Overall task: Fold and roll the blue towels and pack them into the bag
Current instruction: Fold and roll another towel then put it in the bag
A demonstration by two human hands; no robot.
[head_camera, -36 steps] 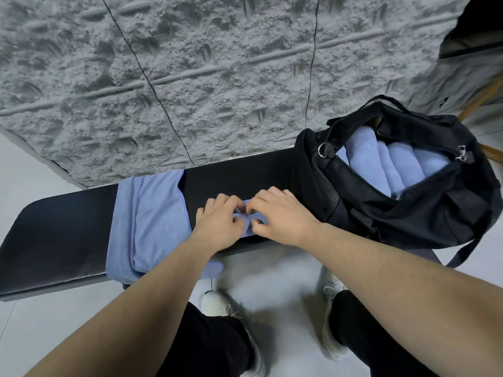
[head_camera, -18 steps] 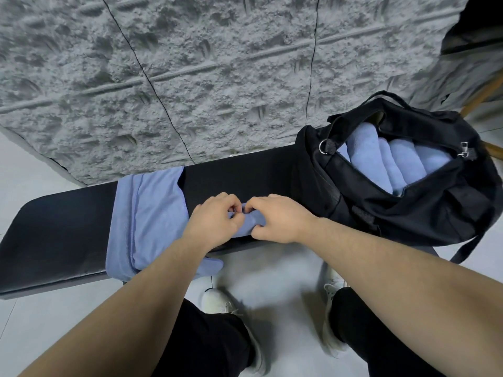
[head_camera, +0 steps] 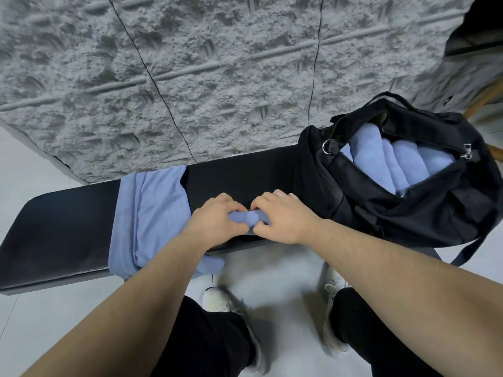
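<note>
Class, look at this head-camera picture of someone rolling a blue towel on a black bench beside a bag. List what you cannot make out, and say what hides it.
- Rolled towel, head view: most of it is covered by the left hand and right hand.
- Flat towels: their count is unclear, and the left forearm hides the near edge.
- Black bag: its wall hides how deep the packed rolls go.
- Bench: its right end is hidden under the bag.

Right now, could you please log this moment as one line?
step: rolling | left hand + right hand: grip towel roll on bench | bag: open, rolls inside
</note>
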